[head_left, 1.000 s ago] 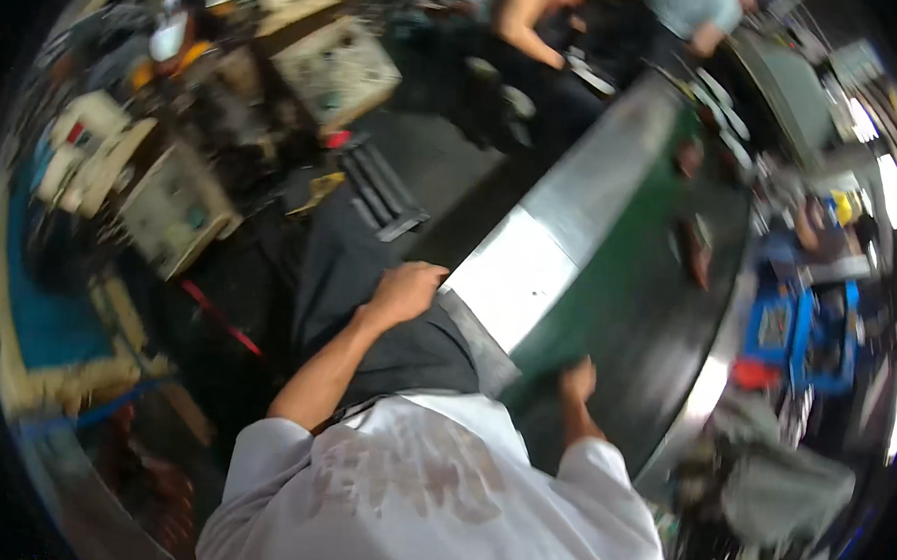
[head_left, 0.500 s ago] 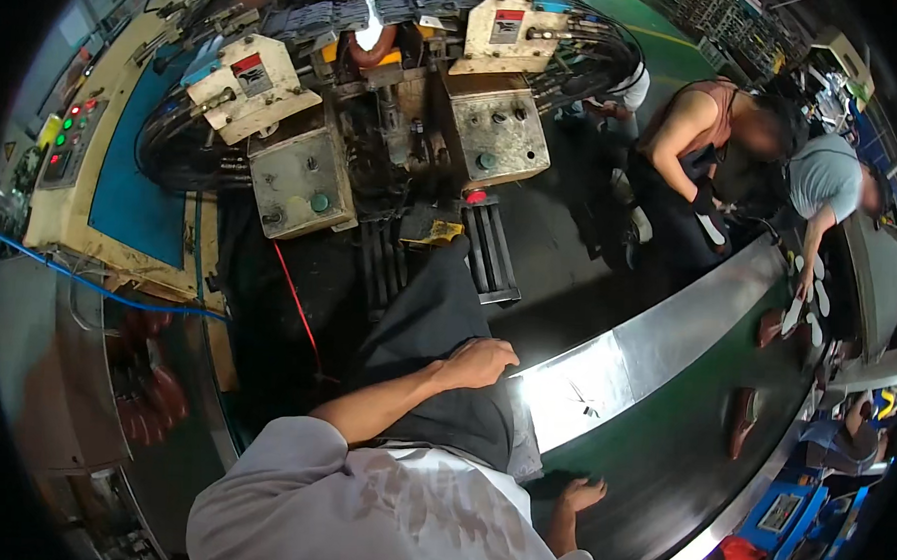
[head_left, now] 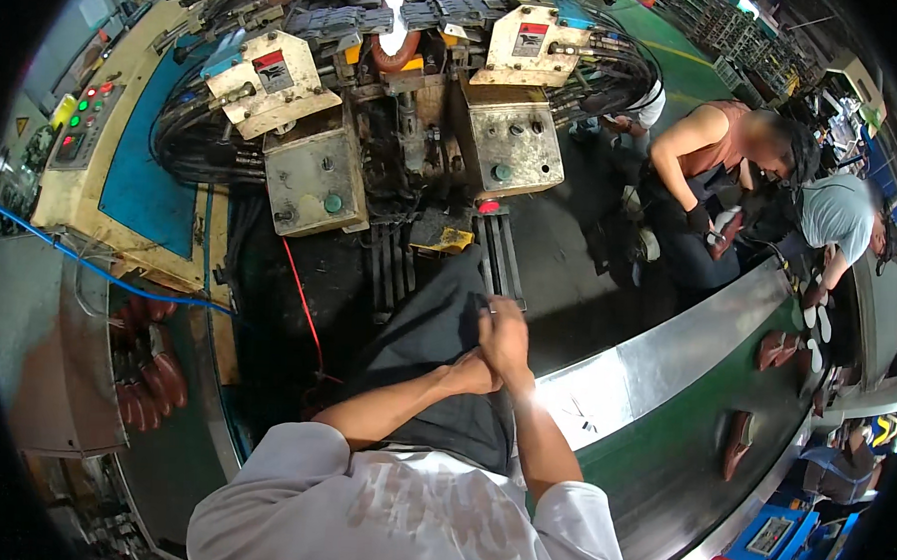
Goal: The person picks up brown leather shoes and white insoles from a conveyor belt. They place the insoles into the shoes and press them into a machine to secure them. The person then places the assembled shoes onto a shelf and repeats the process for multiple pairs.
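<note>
My hands meet over my dark trousers (head_left: 421,329). My left hand (head_left: 474,373) reaches in from the left, its fingers hidden behind my right hand and wrist. Just above it, my right hand (head_left: 505,335) is bent with curled fingers; whatever they may hold is too small to make out. To the right of my hands runs a conveyor with a green belt (head_left: 650,469) and a shiny metal edge (head_left: 655,374). A brown shoe (head_left: 738,445) lies on the belt, and a pair of brown shoes (head_left: 778,349) sits farther along.
Ahead stands a machine with two control boxes (head_left: 318,184) and a brown shoe (head_left: 394,53) clamped at its top. Brown shoes (head_left: 154,377) stand on a lower belt at left. Two people (head_left: 708,181) work beyond the conveyor's far end, one holding a brown shoe. Blue crates (head_left: 772,539) are at lower right.
My right hand has come up from over the belt to meet my left hand. The view has shifted slightly. The nearer co-worker now holds a brown shoe upright.
</note>
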`<move>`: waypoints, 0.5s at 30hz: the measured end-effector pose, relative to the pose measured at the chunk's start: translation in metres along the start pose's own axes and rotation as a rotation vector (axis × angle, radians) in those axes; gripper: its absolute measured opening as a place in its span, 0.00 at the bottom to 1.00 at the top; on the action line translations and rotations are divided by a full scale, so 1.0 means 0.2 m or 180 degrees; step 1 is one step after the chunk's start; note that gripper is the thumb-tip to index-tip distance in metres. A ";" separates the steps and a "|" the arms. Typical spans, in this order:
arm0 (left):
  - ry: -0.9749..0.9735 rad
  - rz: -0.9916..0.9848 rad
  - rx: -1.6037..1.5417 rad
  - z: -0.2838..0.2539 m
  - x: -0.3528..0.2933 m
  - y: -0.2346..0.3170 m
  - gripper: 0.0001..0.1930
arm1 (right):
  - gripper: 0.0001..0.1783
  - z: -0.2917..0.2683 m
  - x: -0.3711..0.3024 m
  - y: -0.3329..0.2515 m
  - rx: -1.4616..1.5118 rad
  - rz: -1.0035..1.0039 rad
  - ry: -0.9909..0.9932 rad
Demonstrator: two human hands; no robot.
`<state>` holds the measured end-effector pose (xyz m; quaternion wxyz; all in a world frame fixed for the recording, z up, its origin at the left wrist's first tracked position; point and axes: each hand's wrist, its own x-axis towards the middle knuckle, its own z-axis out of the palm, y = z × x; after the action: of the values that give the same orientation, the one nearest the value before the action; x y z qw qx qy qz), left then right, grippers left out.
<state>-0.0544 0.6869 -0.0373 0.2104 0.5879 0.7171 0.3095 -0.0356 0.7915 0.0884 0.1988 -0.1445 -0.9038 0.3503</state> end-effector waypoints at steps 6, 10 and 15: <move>0.0357 0.0054 -0.0263 0.09 -0.04 -0.10 0.18 | 0.19 0.07 0.06 0.04 -0.0856 0.0030 -0.1472; 0.0079 -0.0037 -0.0581 0.13 0.01 -0.11 0.19 | 0.15 0.12 0.07 0.04 -0.1260 -0.0107 -0.1743; -0.0811 0.0190 -0.0608 0.01 0.14 -0.02 0.18 | 0.21 0.25 0.07 -0.05 -0.1771 0.0210 -0.1749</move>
<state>-0.0617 0.7146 -0.0401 0.3453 0.6207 0.6342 0.3053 -0.0719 0.7609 0.0654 -0.1088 -0.1227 -0.9787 0.1237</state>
